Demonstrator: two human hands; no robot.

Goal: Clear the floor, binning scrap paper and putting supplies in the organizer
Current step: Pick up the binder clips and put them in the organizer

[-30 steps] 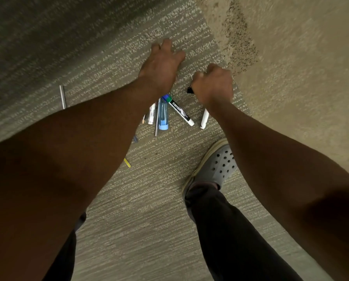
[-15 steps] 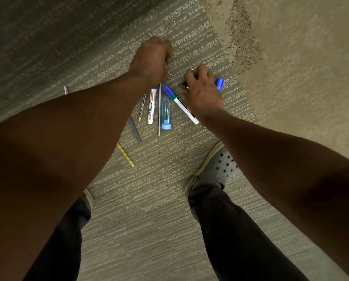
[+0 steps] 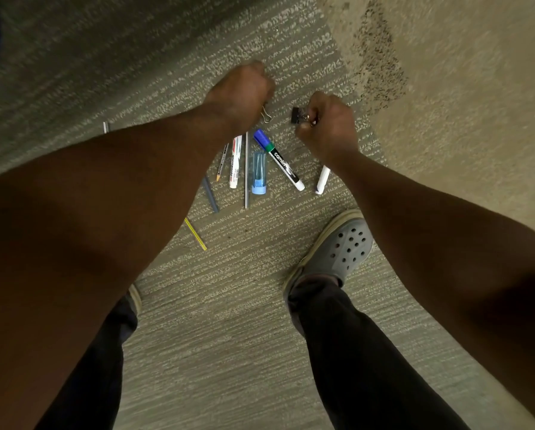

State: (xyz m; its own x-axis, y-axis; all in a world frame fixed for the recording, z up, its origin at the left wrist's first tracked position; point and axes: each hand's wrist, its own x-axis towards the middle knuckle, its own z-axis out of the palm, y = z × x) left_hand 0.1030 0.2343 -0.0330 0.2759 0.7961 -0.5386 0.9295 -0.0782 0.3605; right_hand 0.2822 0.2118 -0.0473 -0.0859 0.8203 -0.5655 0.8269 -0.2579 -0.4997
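Note:
My left hand (image 3: 243,93) is closed above the carpet with a metal clip (image 3: 265,114) hanging from its fingers. My right hand (image 3: 330,124) pinches a black binder clip (image 3: 298,115) by its wire handles. Below the hands, supplies lie on the carpet: a blue-capped marker (image 3: 278,159), a white whiteboard marker (image 3: 235,161), a blue glue stick (image 3: 258,172), a thin grey pen (image 3: 246,170), a pencil (image 3: 222,162), a dark pen (image 3: 210,193), a yellow pencil (image 3: 195,234) and a white marker (image 3: 322,180) partly under my right wrist.
My grey perforated clog (image 3: 337,249) stands on the carpet just below the supplies; the other foot (image 3: 134,297) is mostly hidden by my left arm. A small grey stick (image 3: 105,127) lies far left. A tan, speckled floor area (image 3: 446,88) borders the carpet on the right.
My right hand has risen off the floor with the black binder clip in its fingers, uncovering the white marker. My left hand stays closed on the metal clip.

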